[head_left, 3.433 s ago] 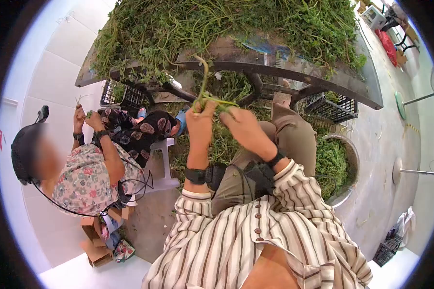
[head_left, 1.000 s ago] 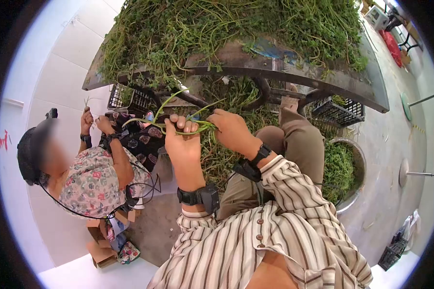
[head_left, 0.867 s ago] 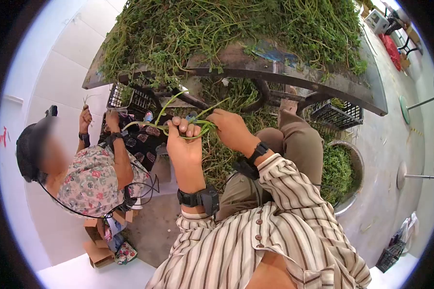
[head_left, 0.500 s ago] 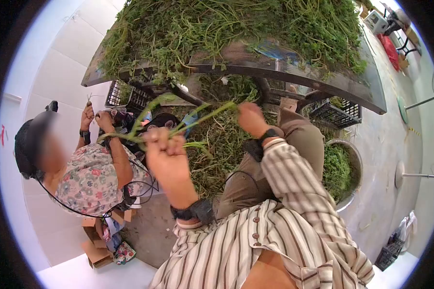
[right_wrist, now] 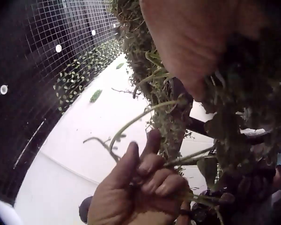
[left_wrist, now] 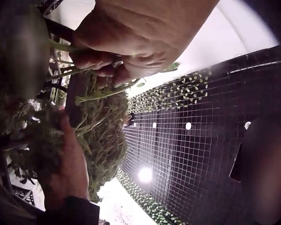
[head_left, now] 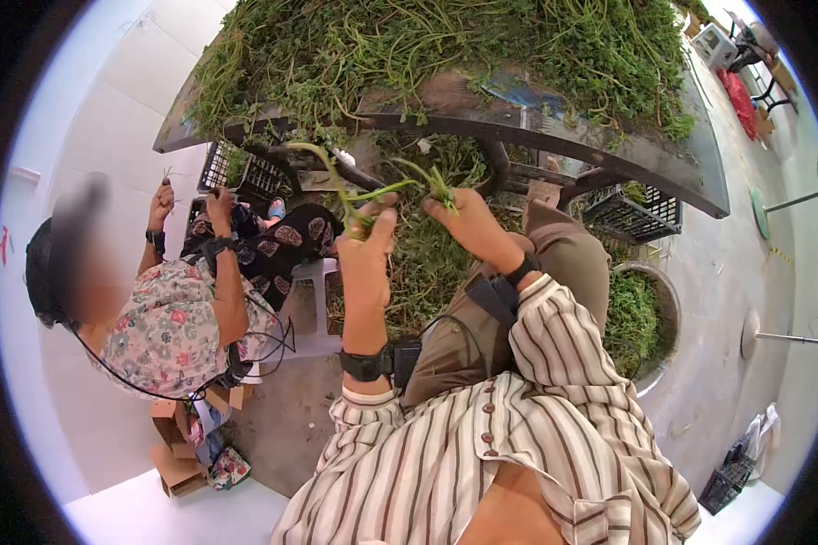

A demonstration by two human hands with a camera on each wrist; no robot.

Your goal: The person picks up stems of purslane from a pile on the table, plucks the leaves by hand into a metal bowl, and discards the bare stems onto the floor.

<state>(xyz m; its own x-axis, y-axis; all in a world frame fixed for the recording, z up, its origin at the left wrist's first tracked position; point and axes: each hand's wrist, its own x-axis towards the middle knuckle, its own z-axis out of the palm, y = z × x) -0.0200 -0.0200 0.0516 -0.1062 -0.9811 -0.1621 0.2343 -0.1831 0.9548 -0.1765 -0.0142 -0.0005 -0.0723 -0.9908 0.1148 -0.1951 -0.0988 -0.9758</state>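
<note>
In the head view, my left hand is raised over my lap with its fingers curled round several long green stems. One pale stem arches up and away to the left. To its right, my right hand pinches a short leafy sprig between thumb and fingers. A small space separates the two hands. From the right wrist, the left hand shows curled fingers with stems poking out on both sides. The left wrist view has stem ends jutting below the left fingers.
A dark-edged table bears a big heap of green plants. More greens cover the floor beneath. Black crates stand under the table, and a round tub of greens is at right. Another person sits at left holding a small sprig.
Half a second ago the left hand was lower and further left, and the hands were farther apart. The left hand has risen toward the right hand with its stems.
</note>
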